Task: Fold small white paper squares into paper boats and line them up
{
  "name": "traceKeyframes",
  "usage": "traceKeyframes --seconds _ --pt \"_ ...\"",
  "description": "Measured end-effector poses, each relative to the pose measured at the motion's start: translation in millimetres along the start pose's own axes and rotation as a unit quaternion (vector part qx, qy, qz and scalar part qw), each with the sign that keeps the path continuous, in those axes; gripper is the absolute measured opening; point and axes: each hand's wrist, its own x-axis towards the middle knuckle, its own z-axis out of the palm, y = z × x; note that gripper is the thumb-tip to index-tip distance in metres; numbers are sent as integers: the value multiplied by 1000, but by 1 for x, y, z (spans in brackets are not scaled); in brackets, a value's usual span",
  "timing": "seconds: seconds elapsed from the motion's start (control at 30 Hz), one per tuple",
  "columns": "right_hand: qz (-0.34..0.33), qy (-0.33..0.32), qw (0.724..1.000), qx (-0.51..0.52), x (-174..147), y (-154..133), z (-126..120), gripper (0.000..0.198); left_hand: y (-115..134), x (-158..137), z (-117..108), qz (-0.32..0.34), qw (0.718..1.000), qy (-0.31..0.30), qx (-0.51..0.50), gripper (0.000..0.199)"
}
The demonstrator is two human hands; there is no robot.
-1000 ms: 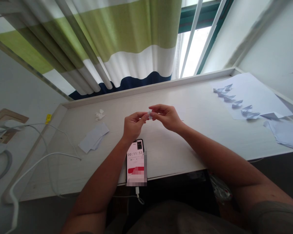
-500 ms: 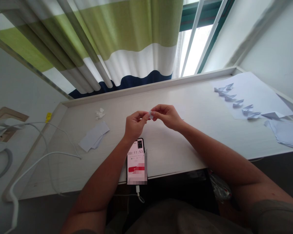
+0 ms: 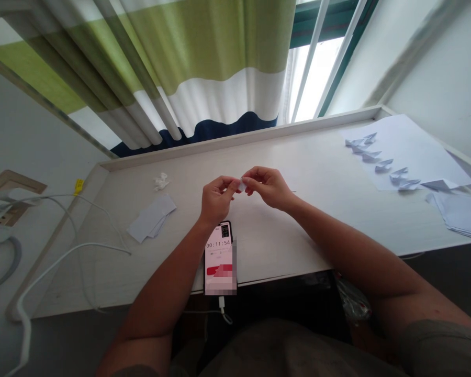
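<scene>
My left hand (image 3: 215,198) and my right hand (image 3: 267,187) meet above the middle of the white table (image 3: 298,220). Between their fingertips they pinch a small folded piece of white paper (image 3: 242,184). Most of the paper is hidden by my fingers. Just below my left wrist a phone (image 3: 220,257) lies on the table's front edge, its screen showing a running timer.
A row of several small folded paper pieces (image 3: 380,159) rests on a white sheet (image 3: 416,149) at the right, with a paper stack (image 3: 461,214) nearer. Paper strips (image 3: 151,224) and a crumpled scrap (image 3: 160,181) lie at the left. White cables (image 3: 63,251) trail off the left end.
Both hands stay together on the small paper, with only slight finger movement. The phone's timer has advanced by a second. The view has shifted slightly.
</scene>
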Motion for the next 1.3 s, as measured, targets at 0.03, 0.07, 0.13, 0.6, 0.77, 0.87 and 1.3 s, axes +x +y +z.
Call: traceKeyframes --seconds 0.03,0.07,0.13,0.6,0.77,0.87,1.3 --pt "2 8 1000 4 0 1 0 44 0 0 1 -3 1000 5 -10 38" --pt "4 15 1000 9 1 2 0 45 0 0 1 -5 1000 9 -20 39" --pt "7 24 999 22 2 4 0 47 0 -1 2 -5 999 15 -33 39" --pt "-56 39 997 46 3 4 2 42 6 -4 -3 47 999 -27 6 17" --pt "-33 37 997 59 4 4 -2 39 6 -1 -12 96 991 -55 69 12" --pt "-17 44 995 84 5 6 -4 38 5 1 -16 138 983 -86 86 14" --pt "-25 37 996 78 4 6 -1 43 4 2 -21 166 974 -70 138 23"
